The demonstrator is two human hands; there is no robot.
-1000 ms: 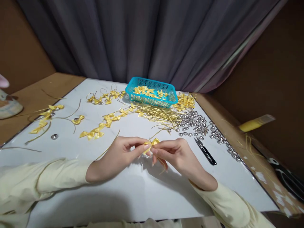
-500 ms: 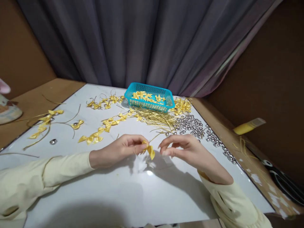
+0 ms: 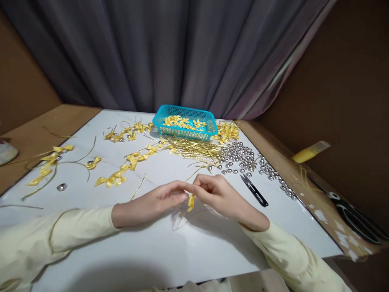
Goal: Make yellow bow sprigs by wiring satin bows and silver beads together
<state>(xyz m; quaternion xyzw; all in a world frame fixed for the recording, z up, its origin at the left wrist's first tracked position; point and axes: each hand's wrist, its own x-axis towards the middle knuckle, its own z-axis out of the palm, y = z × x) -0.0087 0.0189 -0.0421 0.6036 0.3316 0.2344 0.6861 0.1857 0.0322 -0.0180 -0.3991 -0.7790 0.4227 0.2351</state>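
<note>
In the head view, a small yellow ribbon bow [image 3: 191, 203] hangs from the fingertips of both my hands, which meet just above the tabletop. My left hand [image 3: 161, 198] has its thumb against the bow's upper left side, its fingers reaching over the top. From the other side, my right hand [image 3: 217, 194] closes thumb and forefinger on the bow's upper part. Those fingers cover much of the bow, so its knot is hidden. Just beyond the hands lies a pile of gold wire ties [image 3: 197, 149], with silver heart-shaped beads [image 3: 238, 156] to its right.
A teal basket [image 3: 185, 134] of yellow bows stands at the back, with more bows [image 3: 226, 132] beside it. Black thread snips [image 3: 255, 190] lie right of my right hand. A row of bows [image 3: 132, 162] is at left. Scissors [image 3: 355, 217] and a yellow tube [image 3: 310, 152] sit along the right edge.
My right hand has moved left to the bow and closed on it; before, it was apart with fingers spread. The thread snips have come into sight. The view has shifted slightly.
</note>
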